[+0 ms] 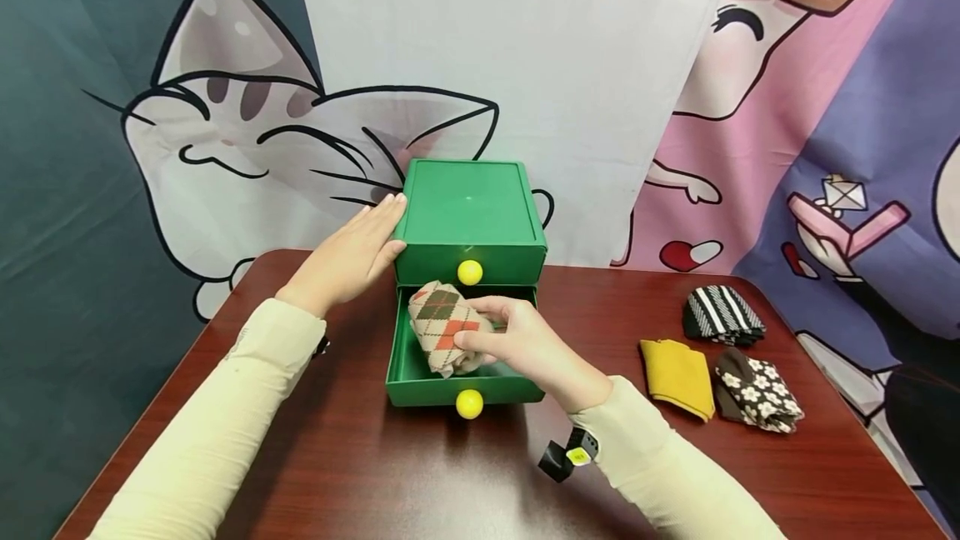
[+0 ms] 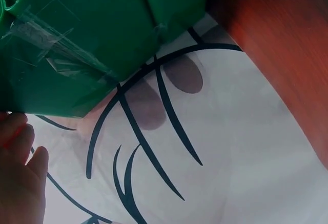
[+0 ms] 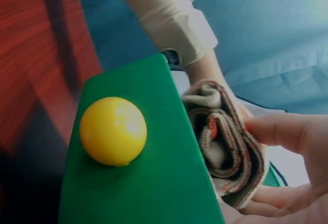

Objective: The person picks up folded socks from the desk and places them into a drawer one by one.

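Observation:
A green two-drawer box [image 1: 468, 202] stands on the table, its lower drawer [image 1: 423, 392] pulled out. My right hand [image 1: 525, 344] pinches a rolled pair of argyle socks [image 1: 438, 315], beige with brown and orange diamonds, at the open drawer. In the right wrist view the roll's coiled end [image 3: 225, 147] shows behind the drawer front, with thumb and fingers on either side of it. Straight fingers of my left hand [image 1: 348, 257] rest against the box's upper left side. Only part of that hand [image 2: 23, 172] appears in the left wrist view.
To the right lie a folded yellow pair of socks [image 1: 677, 377], a black-and-white striped pair [image 1: 723, 315] and a dark flowered pair [image 1: 761, 392]. Yellow round knobs [image 1: 469, 404] stick out from both drawer fronts. A printed cloth [image 1: 525, 48] hangs behind the table.

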`<state>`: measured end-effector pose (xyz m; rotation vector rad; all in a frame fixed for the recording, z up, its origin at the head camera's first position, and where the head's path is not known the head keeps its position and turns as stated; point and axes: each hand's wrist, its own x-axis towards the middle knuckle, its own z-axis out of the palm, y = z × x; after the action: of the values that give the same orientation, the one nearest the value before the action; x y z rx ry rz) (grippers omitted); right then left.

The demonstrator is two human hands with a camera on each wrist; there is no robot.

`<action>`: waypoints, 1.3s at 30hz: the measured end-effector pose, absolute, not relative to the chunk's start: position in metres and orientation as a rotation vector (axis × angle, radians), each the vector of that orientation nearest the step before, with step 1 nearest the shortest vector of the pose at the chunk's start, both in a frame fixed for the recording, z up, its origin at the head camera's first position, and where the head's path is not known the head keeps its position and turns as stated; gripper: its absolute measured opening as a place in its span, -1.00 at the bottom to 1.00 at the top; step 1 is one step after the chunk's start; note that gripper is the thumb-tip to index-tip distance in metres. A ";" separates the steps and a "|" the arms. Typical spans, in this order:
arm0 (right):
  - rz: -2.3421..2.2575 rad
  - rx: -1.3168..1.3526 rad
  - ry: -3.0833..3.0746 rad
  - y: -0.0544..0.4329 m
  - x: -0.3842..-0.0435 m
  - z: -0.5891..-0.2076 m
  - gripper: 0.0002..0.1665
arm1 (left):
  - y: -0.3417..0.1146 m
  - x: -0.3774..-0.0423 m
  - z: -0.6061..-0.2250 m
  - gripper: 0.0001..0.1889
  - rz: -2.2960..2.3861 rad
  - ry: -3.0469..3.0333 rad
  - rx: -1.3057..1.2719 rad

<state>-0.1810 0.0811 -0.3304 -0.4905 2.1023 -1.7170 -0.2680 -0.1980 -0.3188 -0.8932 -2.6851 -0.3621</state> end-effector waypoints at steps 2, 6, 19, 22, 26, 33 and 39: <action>-1.675 -0.473 2.131 0.078 -0.183 -0.331 -0.45 | -0.198 -0.268 -0.320 -0.34 -0.370 -2.683 -0.897; -1.611 -0.428 2.178 0.072 -0.187 -0.332 -0.49 | -0.198 -0.268 -0.321 -0.35 -0.380 -2.676 -0.905; -1.179 -0.409 2.542 0.056 -0.194 -0.337 -0.42 | -0.198 -0.268 -0.323 -0.35 -0.400 -2.643 -0.894; -1.142 -0.445 2.521 0.053 -0.193 -0.337 -0.57 | -0.198 -0.268 -0.324 -0.35 -0.402 -2.644 -0.892; -1.047 -0.508 2.548 0.048 -0.191 -0.338 -0.73 | -0.198 -0.268 -0.323 -0.35 -0.406 -2.639 -0.891; -0.953 -0.627 2.617 0.048 -0.187 -0.337 -0.51 | -0.198 -0.268 -0.323 -0.36 -0.411 -2.642 -0.887; -0.963 -0.664 2.655 0.058 -0.185 -0.336 -0.52 | -0.198 -0.268 -0.324 -0.36 -0.407 -2.642 -0.891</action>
<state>-0.1851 0.0583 -0.3358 -0.6637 2.6547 -0.9630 -0.2681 -0.1975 -0.3239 -0.8906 -2.6415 -0.4070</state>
